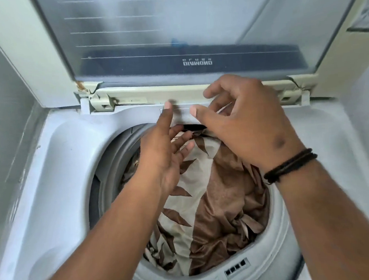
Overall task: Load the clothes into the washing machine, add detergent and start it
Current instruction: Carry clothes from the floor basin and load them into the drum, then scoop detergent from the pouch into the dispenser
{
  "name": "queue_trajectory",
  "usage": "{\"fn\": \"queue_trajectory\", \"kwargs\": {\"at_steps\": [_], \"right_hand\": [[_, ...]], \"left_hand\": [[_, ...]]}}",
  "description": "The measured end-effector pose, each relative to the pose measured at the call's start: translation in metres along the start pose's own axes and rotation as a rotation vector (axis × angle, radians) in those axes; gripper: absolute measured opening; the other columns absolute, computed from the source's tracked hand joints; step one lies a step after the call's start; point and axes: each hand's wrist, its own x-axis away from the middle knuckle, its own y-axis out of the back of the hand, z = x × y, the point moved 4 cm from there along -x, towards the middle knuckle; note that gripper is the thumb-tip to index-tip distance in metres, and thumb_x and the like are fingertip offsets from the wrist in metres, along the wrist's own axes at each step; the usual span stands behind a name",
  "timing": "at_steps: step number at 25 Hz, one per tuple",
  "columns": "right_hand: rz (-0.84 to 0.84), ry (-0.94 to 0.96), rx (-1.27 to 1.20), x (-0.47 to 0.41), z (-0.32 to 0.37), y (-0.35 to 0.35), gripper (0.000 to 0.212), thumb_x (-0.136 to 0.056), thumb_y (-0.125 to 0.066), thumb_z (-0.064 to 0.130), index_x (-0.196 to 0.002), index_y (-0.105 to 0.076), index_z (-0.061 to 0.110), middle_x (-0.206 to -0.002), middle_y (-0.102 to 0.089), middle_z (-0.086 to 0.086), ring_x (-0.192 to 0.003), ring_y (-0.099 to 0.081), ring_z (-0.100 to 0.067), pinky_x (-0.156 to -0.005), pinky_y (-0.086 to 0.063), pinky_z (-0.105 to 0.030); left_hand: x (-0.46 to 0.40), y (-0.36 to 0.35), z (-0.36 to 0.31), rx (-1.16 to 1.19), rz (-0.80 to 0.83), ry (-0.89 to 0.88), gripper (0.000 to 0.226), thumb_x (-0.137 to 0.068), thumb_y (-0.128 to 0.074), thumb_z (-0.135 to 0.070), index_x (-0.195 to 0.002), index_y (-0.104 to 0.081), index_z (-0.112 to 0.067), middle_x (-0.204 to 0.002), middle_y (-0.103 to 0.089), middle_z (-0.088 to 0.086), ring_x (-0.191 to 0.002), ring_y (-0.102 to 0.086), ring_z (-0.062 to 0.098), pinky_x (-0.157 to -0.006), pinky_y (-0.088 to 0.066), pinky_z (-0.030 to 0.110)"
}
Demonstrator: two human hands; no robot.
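Note:
Brown and cream leaf-patterned clothes (207, 203) fill the drum of the top-loading washing machine (58, 161), whose glass lid (171, 31) stands open. At the back edge of the drum opening sits a white detergent drawer (183, 116) with a dark gap under it. My left hand (165, 154) has its thumb tip on the drawer's front, with its fingers spread and relaxed over the clothes. My right hand (243, 122) presses its thumb on the drawer's front, its fingers curled over the top. It hides the drawer's right part.
A grey wall (0, 109) runs close along the machine's left side. The lid's cream hinge bar (145, 96) lies just behind the hands. A small vent with dark slots (235, 267) sits on the drum ring at the front.

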Motion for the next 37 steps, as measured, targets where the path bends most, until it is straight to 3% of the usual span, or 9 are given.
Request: {"fn": "queue_trajectory", "kwargs": {"at_steps": [3,6,12,19,22,25,29,34,37], "right_hand": [[-0.252,-0.088,-0.11,0.0,-0.025,-0.017,0.027,-0.085,-0.072,0.047,-0.092,-0.066,0.022,-0.083,-0.067,0.009,-0.079,-0.065,-0.011,-0.075,-0.056,-0.037],[-0.363,-0.159,-0.147,-0.001,-0.045,-0.015,0.024,-0.087,-0.072,0.044,-0.086,-0.067,0.02,-0.078,-0.068,0.011,-0.072,-0.064,-0.005,-0.071,-0.054,-0.024],[-0.288,-0.228,-0.207,0.001,-0.047,-0.02,0.026,-0.087,-0.072,0.045,-0.077,-0.068,0.021,-0.069,-0.068,0.01,-0.067,-0.065,-0.005,-0.065,-0.053,-0.026],[-0.302,-0.24,-0.094,0.002,-0.059,-0.035,0.036,-0.087,-0.068,0.054,-0.075,-0.065,0.021,-0.072,-0.065,0.011,-0.07,-0.063,-0.008,-0.066,-0.052,-0.028],[-0.317,-0.304,-0.14,0.001,-0.066,-0.041,0.041,-0.087,-0.067,0.055,-0.07,-0.062,0.019,-0.067,-0.064,0.008,-0.066,-0.062,-0.009,-0.065,-0.049,-0.029],[-0.306,-0.523,-0.544,0.002,-0.075,-0.052,0.04,-0.082,-0.075,0.051,-0.069,-0.062,0.016,-0.066,-0.066,0.006,-0.071,-0.069,-0.017,-0.068,-0.059,-0.036],[-0.22,-0.771,-1.119,0.005,-0.071,-0.064,0.027,-0.083,-0.081,0.031,-0.085,-0.061,0.012,-0.088,-0.067,-0.006,-0.104,-0.07,-0.031,-0.085,-0.06,-0.036],[-0.217,-0.763,-1.292,0.005,-0.069,-0.062,0.04,-0.084,-0.08,0.016,-0.118,-0.064,0.002,-0.119,-0.071,-0.016,-0.112,-0.068,-0.03,-0.086,-0.061,-0.042],[-0.222,-0.77,-1.279,0.004,-0.073,-0.06,0.03,-0.083,-0.081,0.015,-0.106,-0.063,0.007,-0.116,-0.071,-0.016,-0.11,-0.069,-0.031,-0.083,-0.061,-0.045]], "left_hand": [[-0.001,-0.007,0.009,0.164,0.005,-0.005,0.038,-0.092,-0.068,-0.049,-0.111,-0.061,-0.017,-0.111,-0.066,0.007,-0.107,-0.072,0.028,-0.096,-0.059,0.043],[-0.007,-0.008,0.011,0.248,0.048,-0.008,0.039,-0.094,-0.066,-0.047,-0.117,-0.064,-0.016,-0.11,-0.067,0.006,-0.099,-0.073,0.024,-0.09,-0.061,0.037],[-0.011,-0.008,0.018,0.27,0.022,-0.047,0.057,-0.092,-0.067,-0.048,-0.133,-0.06,-0.009,-0.105,-0.068,0.005,-0.085,-0.075,0.017,-0.08,-0.063,0.03],[-0.018,-0.006,0.023,0.318,0.025,-0.034,0.043,-0.091,-0.069,-0.044,-0.119,-0.067,-0.011,-0.098,-0.073,0.003,-0.084,-0.076,0.016,-0.08,-0.063,0.029],[-0.02,-0.006,0.022,0.316,0.012,-0.044,0.055,-0.09,-0.07,-0.043,-0.131,-0.062,-0.007,-0.105,-0.071,0.005,-0.083,-0.076,0.016,-0.078,-0.062,0.028],[-0.021,-0.005,0.022,0.28,-0.032,-0.074,0.062,-0.09,-0.071,-0.043,-0.135,-0.057,-0.003,-0.105,-0.07,0.009,-0.081,-0.074,0.017,-0.074,-0.061,0.027],[-0.019,-0.006,0.023,0.249,-0.079,-0.12,0.066,-0.092,-0.07,-0.045,-0.135,-0.053,0.003,-0.106,-0.067,0.013,-0.08,-0.072,0.018,-0.07,-0.061,0.026],[-0.016,-0.009,0.031,0.223,-0.173,-0.177,0.059,-0.096,-0.064,-0.05,-0.133,-0.051,-0.006,-0.108,-0.064,0.017,-0.082,-0.067,0.024,-0.069,-0.06,0.031],[-0.016,-0.007,0.032,0.206,-0.196,-0.178,0.052,-0.097,-0.059,-0.057,-0.122,-0.054,-0.012,-0.109,-0.065,0.016,-0.084,-0.068,0.025,-0.07,-0.061,0.032]]}}
